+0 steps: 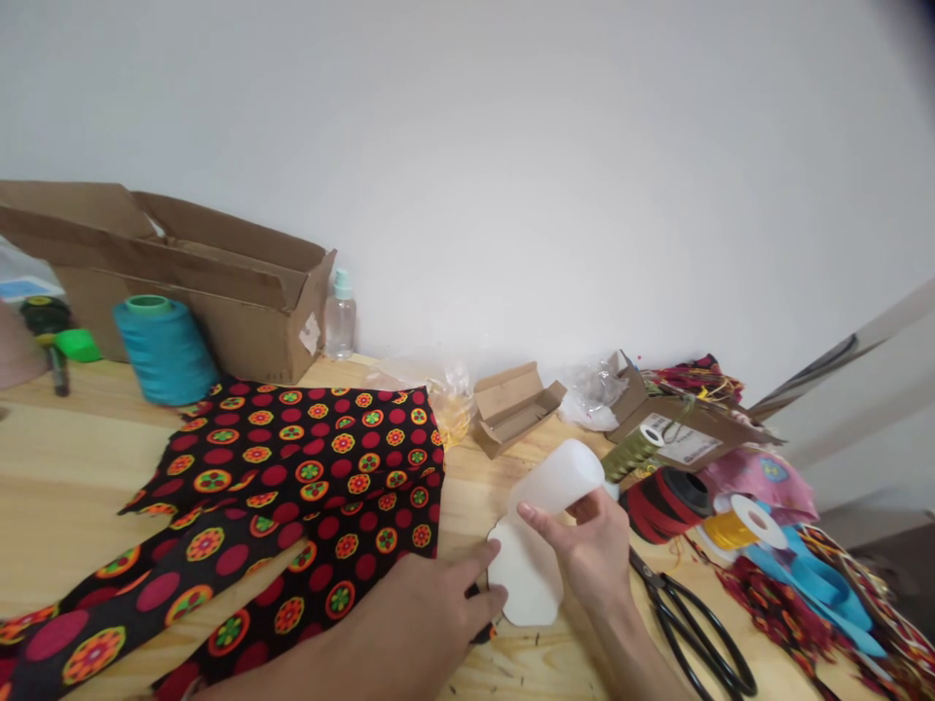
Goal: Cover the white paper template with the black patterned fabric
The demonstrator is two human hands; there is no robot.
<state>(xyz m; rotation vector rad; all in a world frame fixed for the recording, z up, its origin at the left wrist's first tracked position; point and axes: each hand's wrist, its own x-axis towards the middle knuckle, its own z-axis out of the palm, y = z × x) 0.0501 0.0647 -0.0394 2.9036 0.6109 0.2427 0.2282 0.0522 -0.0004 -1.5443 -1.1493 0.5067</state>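
Note:
My right hand (595, 555) is closed round a white, translucent plastic bottle (559, 477). It is tilted, with its rounded base up to the right and its lower end over a white card piece (526, 574). What lies at that lower end is hard to make out. My left hand (449, 604) has its fingers stretched out, their tips touching the left edge of the card. A scrap of dark fabric shows beneath those fingers. Black cloth with red dots and bright flower medallions (328, 458) spreads to the left, its strips running under my left forearm.
Black-handled scissors (693, 623) lie right of my right hand. Behind them are a red-and-black spool (657, 506), yellow ribbon (730, 531) and blue ribbon (825, 584). Farther back stand an open small box (515, 414), spray bottle (340, 321), teal thread cone (165, 350) and large carton (211, 312).

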